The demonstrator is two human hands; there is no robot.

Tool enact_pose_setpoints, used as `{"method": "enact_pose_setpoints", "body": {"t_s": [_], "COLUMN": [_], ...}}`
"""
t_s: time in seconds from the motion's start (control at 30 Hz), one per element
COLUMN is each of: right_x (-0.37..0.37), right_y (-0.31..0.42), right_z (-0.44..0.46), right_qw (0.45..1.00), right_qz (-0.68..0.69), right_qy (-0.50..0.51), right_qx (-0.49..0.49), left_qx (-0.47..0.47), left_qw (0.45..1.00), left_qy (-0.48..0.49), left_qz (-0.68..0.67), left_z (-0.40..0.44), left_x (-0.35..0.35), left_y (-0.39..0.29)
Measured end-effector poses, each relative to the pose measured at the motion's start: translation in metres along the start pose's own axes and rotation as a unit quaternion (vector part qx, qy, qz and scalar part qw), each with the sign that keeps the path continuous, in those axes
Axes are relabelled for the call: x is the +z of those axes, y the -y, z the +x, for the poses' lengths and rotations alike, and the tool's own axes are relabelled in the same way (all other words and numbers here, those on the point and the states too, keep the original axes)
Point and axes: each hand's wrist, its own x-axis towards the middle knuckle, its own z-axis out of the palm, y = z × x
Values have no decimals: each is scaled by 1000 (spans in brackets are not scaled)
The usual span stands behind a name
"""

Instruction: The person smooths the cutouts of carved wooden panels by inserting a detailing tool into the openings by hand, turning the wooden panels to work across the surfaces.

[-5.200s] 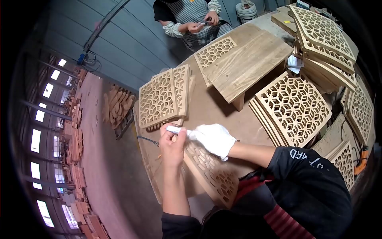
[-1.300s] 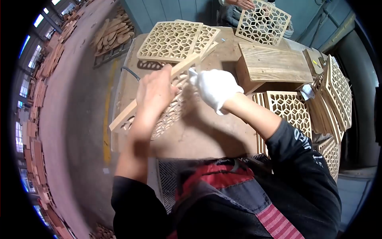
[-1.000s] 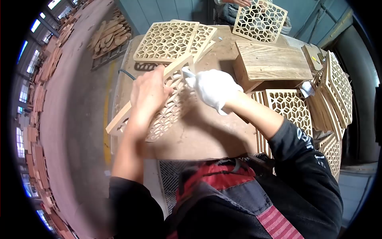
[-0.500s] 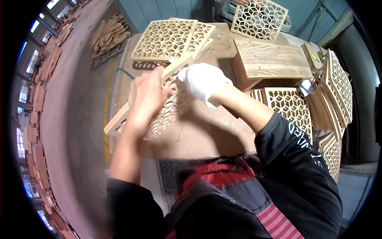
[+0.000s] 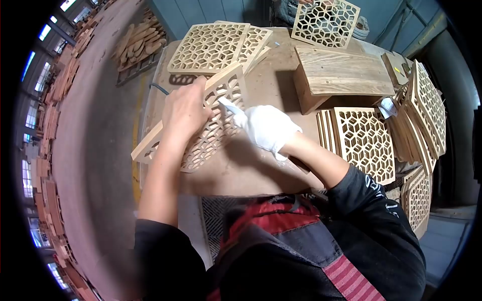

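A wooden lattice panel (image 5: 229,90) with cut-out geometric openings stands tilted on its edge on the worktable (image 5: 221,183). My bare left hand (image 5: 185,110) is closed over its upper rim, thumb on the lattice side. My right hand (image 5: 268,129), in a white glove, is closed at the lattice face and pinches a thin pale strip (image 5: 229,105). The strip's tip reaches the panel's openings; its material is unclear. Beyond the held panel lie several stacked lattice panels (image 5: 208,47).
A wooden bench-like box (image 5: 344,70) stands at the right, near lattice panels leaning upright (image 5: 365,143) and a tall leaning stack (image 5: 427,110). Across the table, another person's hand (image 5: 305,1) holds a lattice panel (image 5: 326,22). Wood pieces (image 5: 140,40) lie on a pallet at left.
My gloved right hand has moved down and to the right along the panel, bringing the pale strip into clearer view. My left hand keeps its grip on the rim.
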Motion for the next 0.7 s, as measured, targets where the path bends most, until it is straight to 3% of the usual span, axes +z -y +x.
{"method": "enact_pose_setpoints", "body": {"t_s": [0.07,0.17,0.2,0.3,0.4,0.43,0.5,0.53,0.63,0.7], "right_x": [-2,15,20,28,6,-11,6,8,6,7], "right_y": [6,6,3,-10,16,28,17,18,24,22], "right_z": [12,48,55,50,19,14,40,41,26,21], "right_qw": [999,995,977,987,964,952,959,988,934,931], "right_qz": [-7,-70,-62,-23,230,246,283,149,335,330], "right_qy": [37,-21,-85,-31,105,120,34,28,68,104], "right_qx": [32,-70,-185,-159,82,134,7,-22,102,115], "left_qx": [3,1,0,22,40,48,33,32,40,39], "left_qw": [1000,1000,1000,1000,999,998,999,999,999,999], "left_qy": [4,9,9,-8,-26,-34,-16,-15,-27,-33], "left_qz": [5,6,5,1,-6,-9,-13,-8,-4,0], "left_z": [-1,-5,-7,-4,-2,-1,-9,-8,-5,-4], "left_x": [1,2,2,5,10,11,9,8,10,9], "left_y": [-1,-6,-6,2,11,10,-4,-4,3,7]}}
